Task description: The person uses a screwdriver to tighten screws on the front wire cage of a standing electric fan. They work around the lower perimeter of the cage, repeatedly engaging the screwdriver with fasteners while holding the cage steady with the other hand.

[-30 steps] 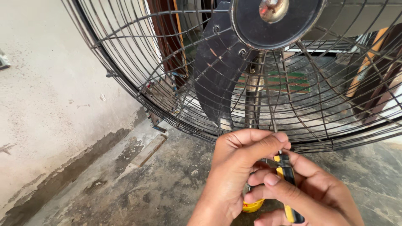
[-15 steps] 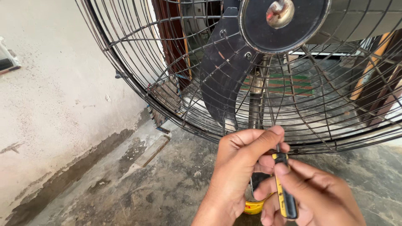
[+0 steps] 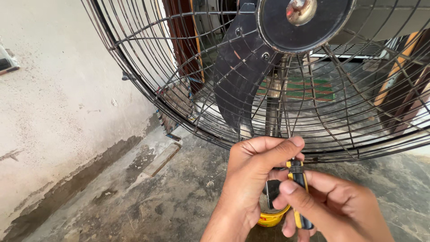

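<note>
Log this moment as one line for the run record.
left hand: pinching screwdriver tip | right hand: gripping yellow-black screwdriver | below hands: yellow tin | behind: fan guard

Both hands, left [image 3: 251, 179] and right [image 3: 333, 208], are bare, without gloves, rings or visible sleeves.

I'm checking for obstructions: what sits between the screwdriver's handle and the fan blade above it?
In the head view, only the lower wires and rim of the fan guard lie between the yellow-and-black screwdriver, gripped by both hands, and the dark fan blade.
</note>
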